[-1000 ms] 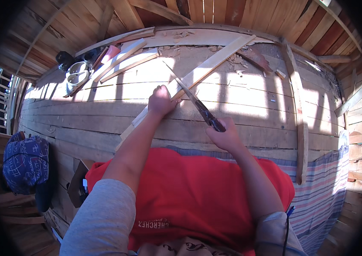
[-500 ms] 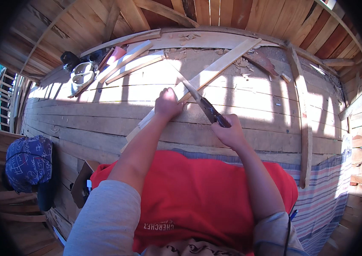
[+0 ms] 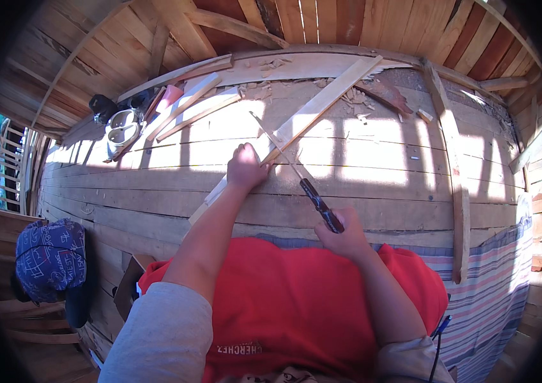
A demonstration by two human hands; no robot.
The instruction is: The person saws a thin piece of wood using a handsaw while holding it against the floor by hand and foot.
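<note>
My right hand point(image 3: 342, 233) is closed round the dark handle of a handsaw point(image 3: 317, 203). The saw's narrow blade runs up and to the left, across a long pale wooden board point(image 3: 329, 97). That board lies slantwise over the plank floor, its far end at the upper right. My left hand point(image 3: 246, 170) grips the board just left of the blade and presses it down. Part of the board's near end is hidden by my left forearm. Glare washes out the spot where blade and wood meet.
Two pale wood pieces point(image 3: 202, 113) lie at the far left, beside a light two-hollowed object point(image 3: 124, 131). Wood chips point(image 3: 359, 102) are scattered at the back. A long beam point(image 3: 455, 172) crosses the right side, near a striped cloth point(image 3: 488, 300). Red cloth point(image 3: 296, 300) covers my lap.
My right hand has drawn the saw back toward me, lower in the view, and the blade now shows edge-on. My left hand stays on the board; the whole view has shifted slightly.
</note>
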